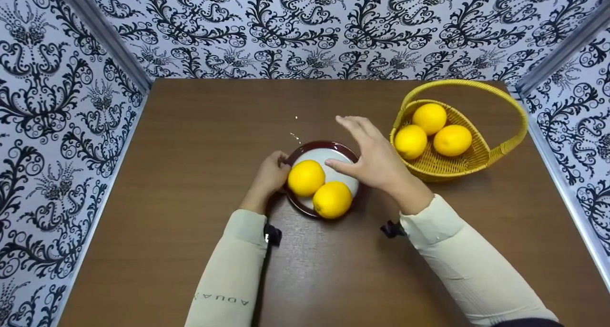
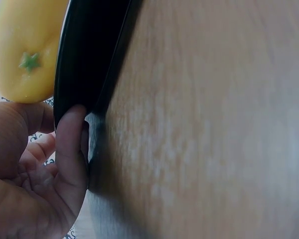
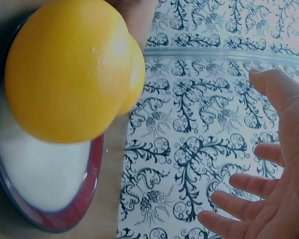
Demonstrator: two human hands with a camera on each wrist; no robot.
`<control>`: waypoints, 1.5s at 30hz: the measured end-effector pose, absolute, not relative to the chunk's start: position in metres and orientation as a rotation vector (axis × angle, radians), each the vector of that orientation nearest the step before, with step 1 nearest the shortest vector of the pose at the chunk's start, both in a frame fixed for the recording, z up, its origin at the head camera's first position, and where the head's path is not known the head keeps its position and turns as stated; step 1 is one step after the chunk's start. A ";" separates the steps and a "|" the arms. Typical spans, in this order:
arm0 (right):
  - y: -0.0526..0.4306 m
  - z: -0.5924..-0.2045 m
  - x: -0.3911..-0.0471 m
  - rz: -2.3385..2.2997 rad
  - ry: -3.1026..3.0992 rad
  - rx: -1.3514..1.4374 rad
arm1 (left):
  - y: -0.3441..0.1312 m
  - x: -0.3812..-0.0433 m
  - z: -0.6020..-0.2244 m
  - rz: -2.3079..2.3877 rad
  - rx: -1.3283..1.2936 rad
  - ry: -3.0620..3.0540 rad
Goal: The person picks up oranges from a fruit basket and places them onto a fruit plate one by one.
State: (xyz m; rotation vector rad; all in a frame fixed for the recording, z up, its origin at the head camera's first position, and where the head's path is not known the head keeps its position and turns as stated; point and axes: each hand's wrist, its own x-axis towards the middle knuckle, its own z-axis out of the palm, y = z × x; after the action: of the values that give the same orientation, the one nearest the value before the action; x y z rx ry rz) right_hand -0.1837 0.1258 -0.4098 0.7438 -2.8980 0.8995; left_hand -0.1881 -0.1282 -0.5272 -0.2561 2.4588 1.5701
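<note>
Bright yellow on the two fruits [image 1: 332, 200] upon the plate [image 1: 320, 156], with a green star-shaped stem end [image 2: 30, 61] on one. White across the plate's middle, reddish brown round its rim; near black underneath, perhaps only from shadow. Yellow again on the three fruits [image 1: 452, 140] in the basket [image 1: 431, 164], more golden in its weave. Brown wood grain along the table [image 1: 205, 136]; black scrolls over white on the walls [image 1: 314, 26]; pale cream on the sleeves [image 1: 228, 274], dark lettering [image 1: 224, 299] on one.

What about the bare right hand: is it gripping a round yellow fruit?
No: the right wrist view shows the bare right hand spread-fingered, apart from both round yellow fruits.
</note>
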 end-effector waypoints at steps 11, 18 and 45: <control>0.144 -0.412 -0.187 0.929 -2.857 0.669 | -0.131 -0.190 -0.529 1.587 -0.265 2.443; 0.159 -0.413 -0.190 0.936 -2.829 0.623 | -0.131 -0.190 -0.532 1.617 -0.256 2.448; 0.222 -0.434 -0.203 1.031 -2.848 0.294 | -0.129 -0.189 -0.529 1.560 -0.271 2.471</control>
State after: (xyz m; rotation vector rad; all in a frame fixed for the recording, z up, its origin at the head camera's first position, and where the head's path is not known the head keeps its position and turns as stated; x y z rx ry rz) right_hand -0.2035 0.2224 -0.4336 0.2943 -2.8483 1.0312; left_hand -0.1891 -0.1286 -0.5294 -0.2710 2.4711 1.5600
